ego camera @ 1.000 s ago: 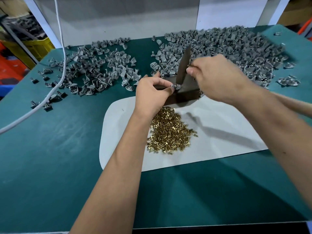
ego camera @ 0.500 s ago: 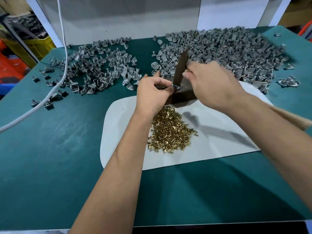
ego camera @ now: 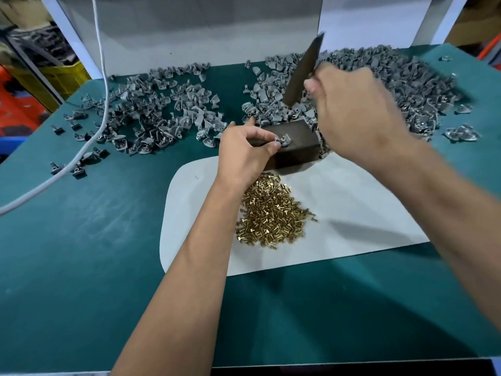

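Near the middle of the green table (ego camera: pixel 81 267), on the far edge of one white sheet (ego camera: pixel 352 213) with rounded corners: one dark block (ego camera: pixel 298 150), boxy, matte, flat-topped. On that top, one small grey part (ego camera: pixel 284 141), dull and cast-looking. Pinched there between thumb and curled fingertips of the left hand (ego camera: pixel 244 150), which also rests against the block's left side.

Above the block and slightly to its right, gripped tight in the right hand (ego camera: pixel 360 118): one flat dark bar (ego camera: pixel 303 74), long, thin and straight-edged. Slants with its upper end far and right and its lower end pointing down toward the block, apart from it. Motion-blurred, like the fist around it.

Near side of the block, on the same sheet: one loose mound of brass pins (ego camera: pixel 271 213), shiny, short, with heads, far too many to count.

Far across the table, two heaps of the same grey parts. Left heap (ego camera: pixel 151 115) thin and spread out. Right heap (ego camera: pixel 406 85) thicker, running behind the right hand. Wedge-like shapes, some curved, some with a hole. Beyond the heaps, a few strays: several darker ones at the left (ego camera: pixel 78 169), a small cluster at the far right (ego camera: pixel 461 132).

Along the left side, one white cable (ego camera: pixel 100 90), smooth and round, coming down from above and crossing the table edge.
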`<control>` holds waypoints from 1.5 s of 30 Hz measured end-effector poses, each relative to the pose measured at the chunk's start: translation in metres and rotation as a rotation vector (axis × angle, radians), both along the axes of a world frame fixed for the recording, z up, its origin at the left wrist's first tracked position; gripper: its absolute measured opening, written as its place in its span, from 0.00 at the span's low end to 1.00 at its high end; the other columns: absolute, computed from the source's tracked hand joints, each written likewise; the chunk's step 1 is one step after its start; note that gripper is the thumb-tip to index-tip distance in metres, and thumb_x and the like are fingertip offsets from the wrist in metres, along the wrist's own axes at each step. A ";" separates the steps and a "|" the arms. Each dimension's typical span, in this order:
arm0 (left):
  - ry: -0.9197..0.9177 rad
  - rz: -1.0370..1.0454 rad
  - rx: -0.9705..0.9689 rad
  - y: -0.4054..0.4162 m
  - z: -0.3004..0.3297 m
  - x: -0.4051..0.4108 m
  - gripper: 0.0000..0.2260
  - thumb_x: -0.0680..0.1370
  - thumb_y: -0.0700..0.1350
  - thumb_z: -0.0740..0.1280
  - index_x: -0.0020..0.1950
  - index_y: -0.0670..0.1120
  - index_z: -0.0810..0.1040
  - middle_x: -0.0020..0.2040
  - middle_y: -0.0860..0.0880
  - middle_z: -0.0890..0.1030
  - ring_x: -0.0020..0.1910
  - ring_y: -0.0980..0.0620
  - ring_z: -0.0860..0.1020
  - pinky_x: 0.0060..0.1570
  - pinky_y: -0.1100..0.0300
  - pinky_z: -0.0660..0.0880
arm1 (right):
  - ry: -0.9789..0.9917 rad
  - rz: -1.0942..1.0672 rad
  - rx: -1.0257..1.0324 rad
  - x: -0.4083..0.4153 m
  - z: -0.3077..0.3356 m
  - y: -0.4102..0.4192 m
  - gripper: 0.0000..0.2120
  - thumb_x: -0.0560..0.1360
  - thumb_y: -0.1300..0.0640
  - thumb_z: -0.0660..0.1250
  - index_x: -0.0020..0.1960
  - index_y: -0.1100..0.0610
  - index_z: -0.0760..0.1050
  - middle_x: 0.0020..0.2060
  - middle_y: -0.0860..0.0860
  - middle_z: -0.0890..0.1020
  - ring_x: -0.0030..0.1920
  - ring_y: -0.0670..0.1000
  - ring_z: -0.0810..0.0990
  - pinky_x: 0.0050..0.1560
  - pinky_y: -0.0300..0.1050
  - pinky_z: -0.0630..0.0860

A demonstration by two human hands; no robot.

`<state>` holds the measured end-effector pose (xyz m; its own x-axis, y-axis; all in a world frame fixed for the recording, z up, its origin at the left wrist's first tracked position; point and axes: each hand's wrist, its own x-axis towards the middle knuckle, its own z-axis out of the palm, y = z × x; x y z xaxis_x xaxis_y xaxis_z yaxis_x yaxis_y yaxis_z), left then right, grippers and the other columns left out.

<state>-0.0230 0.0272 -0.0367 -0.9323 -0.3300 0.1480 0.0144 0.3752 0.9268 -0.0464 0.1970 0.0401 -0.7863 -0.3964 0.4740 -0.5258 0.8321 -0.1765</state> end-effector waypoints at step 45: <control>-0.044 -0.016 0.151 0.004 0.010 0.012 0.08 0.75 0.39 0.75 0.41 0.53 0.87 0.79 0.45 0.67 0.83 0.53 0.50 0.80 0.45 0.41 | -0.338 0.277 -0.028 -0.014 -0.016 0.030 0.09 0.73 0.54 0.78 0.50 0.46 0.82 0.38 0.40 0.82 0.41 0.42 0.82 0.48 0.43 0.80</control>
